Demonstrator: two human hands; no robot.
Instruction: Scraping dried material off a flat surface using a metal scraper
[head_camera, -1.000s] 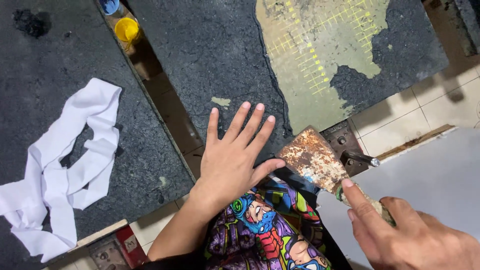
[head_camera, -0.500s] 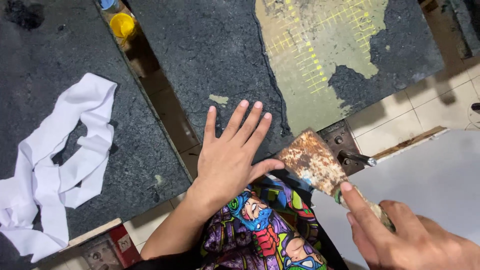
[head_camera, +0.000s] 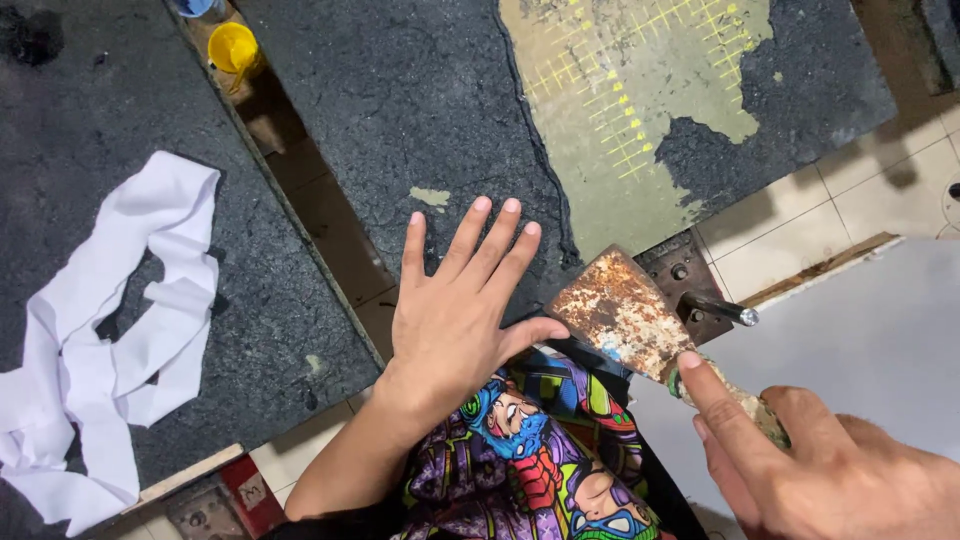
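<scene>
Head view: left hand (head_camera: 455, 320) has stayed flat and open on the dark rough board (head_camera: 400, 110); right hand (head_camera: 830, 470) still grips the rusty wide-bladed metal scraper (head_camera: 625, 315), barely shifted.

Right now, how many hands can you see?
2: left hand flat on the dark surface; right hand gripping the rusty scraper at lower right.

Evenly and fairly brightly lit from above, with no harsh glare. Soft, short shadows under the white cloth strip (head_camera: 110, 340) and beside the left hand (head_camera: 455, 310) on the dark counter (head_camera: 400, 110). Sharp focus across most of the frame; grain of the counter crisp. Slight softness on the right hand (head_camera: 830, 470) at the lower edge. Mild wide-angle stretch toward the corners.
</scene>
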